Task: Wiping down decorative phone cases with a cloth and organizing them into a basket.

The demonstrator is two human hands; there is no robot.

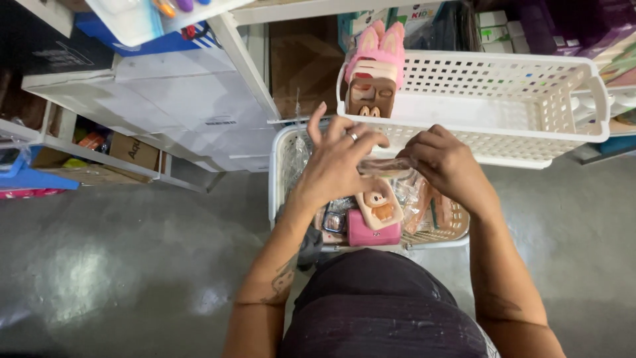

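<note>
Both hands over the lower white basket: left hand and right hand pinch opposite ends of one clear-wrapped phone case, flat between them. Looks light, stiff shell inside slick crinkly film; grip by the edges, not the film. Below it in the same basket: one cream character case, one pink case, more wrapped ones, count unclear. Upper white basket beyond: a short stack at its left end, roughly four cases.
</note>
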